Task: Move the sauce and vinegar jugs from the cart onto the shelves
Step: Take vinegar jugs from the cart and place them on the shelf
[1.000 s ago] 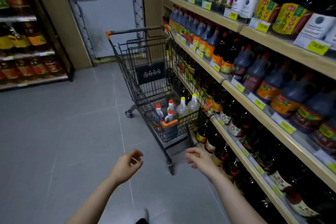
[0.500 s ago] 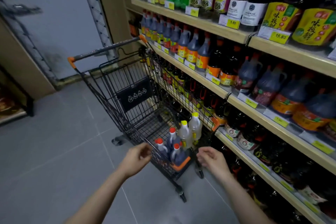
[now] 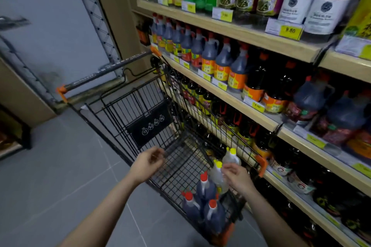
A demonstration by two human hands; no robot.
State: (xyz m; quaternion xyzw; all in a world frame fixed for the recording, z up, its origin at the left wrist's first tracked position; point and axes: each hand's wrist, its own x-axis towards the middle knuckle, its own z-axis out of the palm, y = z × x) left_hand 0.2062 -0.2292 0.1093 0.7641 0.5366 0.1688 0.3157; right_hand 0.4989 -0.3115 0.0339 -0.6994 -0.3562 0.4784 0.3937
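The right hand [image 3: 235, 176] reaches down into the black wire shopping cart [image 3: 160, 126], its fingers loosely curled at the neck of a clear vinegar jug with a yellow cap [image 3: 217, 174]; whether it really grips the jug or only touches it cannot be told. The left hand [image 3: 147, 163] hangs over the cart's basket, fingers relaxed and half bent, holding nothing. Both bare forearms stretch forward from the bottom of the view.

Half a second ago both hands were at the cart's near end, short of the jugs; now the right one has come onto the clear jug and the left has lifted above the basket floor, and the camera has moved closer.

In the near end of the cart stand five jugs: three dark sauce jugs with red caps [image 3: 206, 186] bunched together, and two clear yellow-capped ones, the second [image 3: 230, 157] just behind the first against the cart's shelf-side wall. The cart stands just beside the light wooden shelves [image 3: 251, 35], which carry rows of dark bottles and jugs with yellow price tags [image 3: 290, 30].
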